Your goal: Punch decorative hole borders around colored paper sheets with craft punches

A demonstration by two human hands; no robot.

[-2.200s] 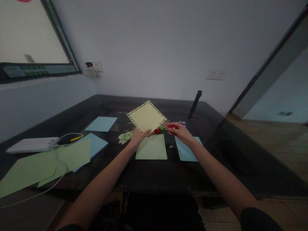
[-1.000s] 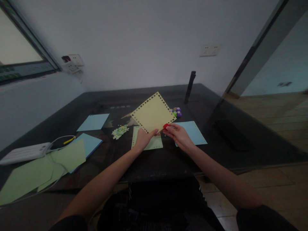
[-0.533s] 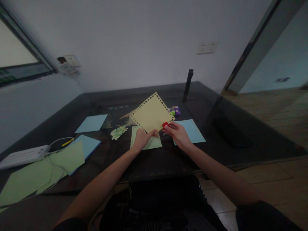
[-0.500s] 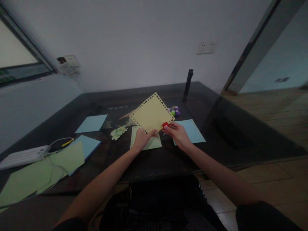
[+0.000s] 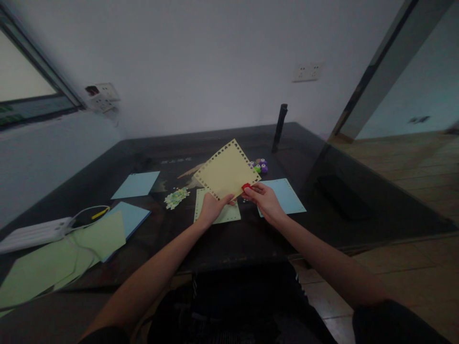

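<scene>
A pale yellow sheet of paper (image 5: 226,168), turned cornerwise, is raised above the table with small holes punched along its edges. My left hand (image 5: 214,206) is closed on its near edge, thumb on top. My right hand (image 5: 267,199) grips a small red craft punch (image 5: 246,186), which sits at the sheet's lower right edge. Part of the punch is hidden by my fingers. Below lies a light green sheet (image 5: 229,215) with a punched border. Under my right wrist rests a light blue sheet (image 5: 287,197) with holes along its edges.
Several purple and green punches (image 5: 261,166) stand behind the yellow sheet. Paper bits (image 5: 175,197) are heaped to the left. Further left are a blue sheet (image 5: 136,185), green sheets (image 5: 50,263) and a white power strip (image 5: 36,234) with cable. A black upright object (image 5: 279,128) stands at the back.
The yellow sheet has shifted very slightly to the right. Both hands keep their hold, and the red punch stays at the same edge.
</scene>
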